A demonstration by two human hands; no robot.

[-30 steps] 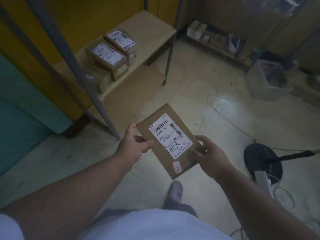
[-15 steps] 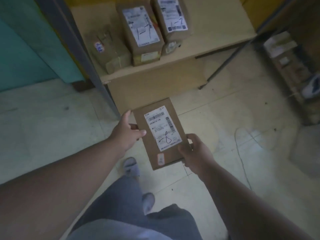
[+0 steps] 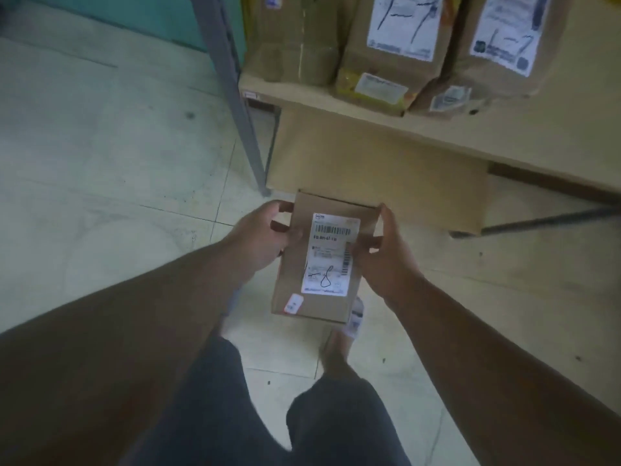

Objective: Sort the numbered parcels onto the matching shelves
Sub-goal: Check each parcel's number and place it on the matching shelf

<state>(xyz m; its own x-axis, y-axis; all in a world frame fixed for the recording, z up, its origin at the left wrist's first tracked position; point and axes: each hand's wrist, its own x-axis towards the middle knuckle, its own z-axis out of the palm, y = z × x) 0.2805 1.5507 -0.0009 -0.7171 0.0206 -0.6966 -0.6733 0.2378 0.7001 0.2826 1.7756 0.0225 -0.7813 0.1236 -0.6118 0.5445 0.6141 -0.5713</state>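
Parcel (image 3: 324, 260) in both hands, shelf (image 3: 437, 132) holding parcels

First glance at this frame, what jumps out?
The cardboard parcel held in both hands at centre frame, left hand and right hand on its sides, its white label handwritten "1-8". Above it, at top right, two parcels marked "1-7" sit on a wooden shelf, beside a grey metal post.
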